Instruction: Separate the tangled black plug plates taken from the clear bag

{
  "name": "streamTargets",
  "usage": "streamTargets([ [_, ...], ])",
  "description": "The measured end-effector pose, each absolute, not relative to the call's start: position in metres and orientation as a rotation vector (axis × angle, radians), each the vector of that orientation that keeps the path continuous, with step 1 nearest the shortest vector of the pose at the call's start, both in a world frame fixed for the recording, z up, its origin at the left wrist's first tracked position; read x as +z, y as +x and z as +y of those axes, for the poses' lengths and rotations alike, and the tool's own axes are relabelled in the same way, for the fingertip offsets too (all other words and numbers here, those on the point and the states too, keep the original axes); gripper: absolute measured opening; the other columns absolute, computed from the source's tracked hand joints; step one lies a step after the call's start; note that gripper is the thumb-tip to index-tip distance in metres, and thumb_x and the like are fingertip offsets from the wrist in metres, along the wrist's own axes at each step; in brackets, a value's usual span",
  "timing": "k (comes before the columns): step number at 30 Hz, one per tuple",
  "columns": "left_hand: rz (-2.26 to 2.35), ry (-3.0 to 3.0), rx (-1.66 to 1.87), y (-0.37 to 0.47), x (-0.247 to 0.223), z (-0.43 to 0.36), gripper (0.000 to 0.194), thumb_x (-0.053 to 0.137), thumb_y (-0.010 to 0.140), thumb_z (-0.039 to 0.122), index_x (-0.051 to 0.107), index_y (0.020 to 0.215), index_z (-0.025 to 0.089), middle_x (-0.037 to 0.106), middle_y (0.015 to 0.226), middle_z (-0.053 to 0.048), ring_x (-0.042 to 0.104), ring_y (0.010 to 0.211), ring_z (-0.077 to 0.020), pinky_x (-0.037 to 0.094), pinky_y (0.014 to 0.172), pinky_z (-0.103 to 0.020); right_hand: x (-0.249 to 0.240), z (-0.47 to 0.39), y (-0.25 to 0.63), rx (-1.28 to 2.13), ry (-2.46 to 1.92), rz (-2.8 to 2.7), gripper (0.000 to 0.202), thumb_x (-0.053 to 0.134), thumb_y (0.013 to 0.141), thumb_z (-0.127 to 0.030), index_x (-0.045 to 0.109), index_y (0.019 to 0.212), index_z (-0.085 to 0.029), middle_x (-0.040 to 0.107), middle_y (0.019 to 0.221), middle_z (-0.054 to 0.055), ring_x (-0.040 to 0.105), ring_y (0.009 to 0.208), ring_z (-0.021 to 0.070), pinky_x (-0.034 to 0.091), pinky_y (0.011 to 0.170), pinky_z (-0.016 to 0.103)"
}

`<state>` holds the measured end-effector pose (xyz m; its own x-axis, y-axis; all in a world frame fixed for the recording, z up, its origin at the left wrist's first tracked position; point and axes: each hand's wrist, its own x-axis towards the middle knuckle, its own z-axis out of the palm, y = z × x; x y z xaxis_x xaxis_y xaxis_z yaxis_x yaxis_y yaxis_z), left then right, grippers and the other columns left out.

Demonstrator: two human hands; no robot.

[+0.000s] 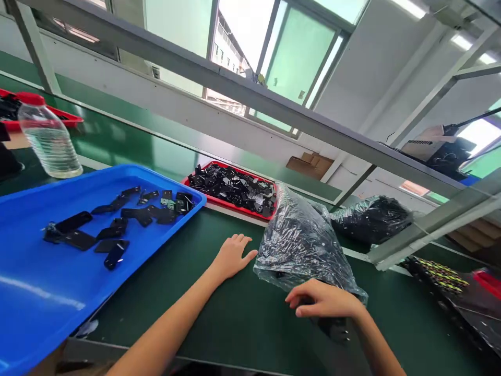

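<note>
My left hand (234, 256) lies flat on the green tabletop (242, 313), fingers stretched and thumb apart, holding nothing. Just right of its thumb is a clear plastic bag (305, 245) filled with dark things I cannot make out singly. My right hand (324, 300) hovers at the bag's near edge, fingers loosely bent and a gap between thumb and forefinger; nothing shows in it. Below that wrist is a dark piece (334, 330) with small shiny spots, partly hidden by the arm. Whether it touches the hand I cannot tell.
At left is a blue tray (156, 250) with several black parts (113, 222). Behind it stand a red tray (270, 213) heaped with black pieces and a water bottle (50, 138). Another filled bag (371, 219) lies beside a metal post (430, 224). A rail (219, 70) crosses above.
</note>
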<state>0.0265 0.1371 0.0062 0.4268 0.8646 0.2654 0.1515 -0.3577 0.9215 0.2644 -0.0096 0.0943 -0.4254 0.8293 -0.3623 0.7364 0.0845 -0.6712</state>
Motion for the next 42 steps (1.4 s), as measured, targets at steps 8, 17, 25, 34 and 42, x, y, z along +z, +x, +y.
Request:
streamTargets([
  [8,0.625,2.853,0.733,0.056,-0.007,0.117,0.049,0.051,0.089,0.042,0.050,0.127,0.011,0.057,0.118,-0.014,0.053,0.105,-0.0291,0.042,0.090,-0.043,-0.009,-0.095,0.337,0.040,-2.259,-1.613,0.072,0.057,0.083,-0.052,0.036,0.142,-0.019,0.045,0.142,0.014,0.042,0.132,0.0303,0.037,0.108,0.050],
  [17,0.656,2.873,0.849,0.060,-0.013,0.125,0.033,0.047,0.092,0.033,0.053,0.118,0.014,0.060,0.108,-0.011,0.057,0.095,-0.0255,0.047,0.083,-0.038,-0.015,-0.044,0.270,-0.014,-2.474,-1.420,0.092,0.065,0.072,-0.065,0.026,0.148,-0.030,0.022,0.155,0.011,0.024,0.138,0.0413,0.029,0.102,0.068],
  [25,0.662,2.882,0.815,0.058,-0.009,0.123,0.028,0.043,0.092,0.031,0.055,0.113,0.016,0.062,0.106,-0.010,0.059,0.094,-0.0242,0.050,0.083,-0.038,-0.013,-0.028,0.260,-0.115,-2.371,-1.514,0.059,0.059,0.081,-0.056,0.054,0.129,-0.022,0.047,0.137,0.016,0.037,0.127,0.0415,0.037,0.097,0.061],
  [34,0.639,2.843,0.827,0.059,-0.003,0.124,0.031,0.037,0.092,0.034,0.057,0.108,0.018,0.063,0.102,-0.009,0.060,0.095,-0.0253,0.050,0.083,-0.039,-0.007,-0.030,0.251,-0.184,-2.304,-1.543,0.048,0.056,0.086,-0.045,0.052,0.129,-0.025,0.052,0.133,0.010,0.044,0.118,0.0294,0.041,0.096,0.042],
  [42,0.727,2.780,0.857,0.061,0.004,0.123,0.030,0.038,0.091,0.036,0.058,0.105,0.019,0.064,0.101,-0.009,0.062,0.089,-0.0232,0.050,0.078,-0.034,0.003,0.008,0.240,-0.152,-2.402,-1.454,0.056,0.049,0.086,-0.059,0.055,0.127,-0.021,0.046,0.138,0.018,0.043,0.118,0.0391,0.041,0.090,0.057],
])
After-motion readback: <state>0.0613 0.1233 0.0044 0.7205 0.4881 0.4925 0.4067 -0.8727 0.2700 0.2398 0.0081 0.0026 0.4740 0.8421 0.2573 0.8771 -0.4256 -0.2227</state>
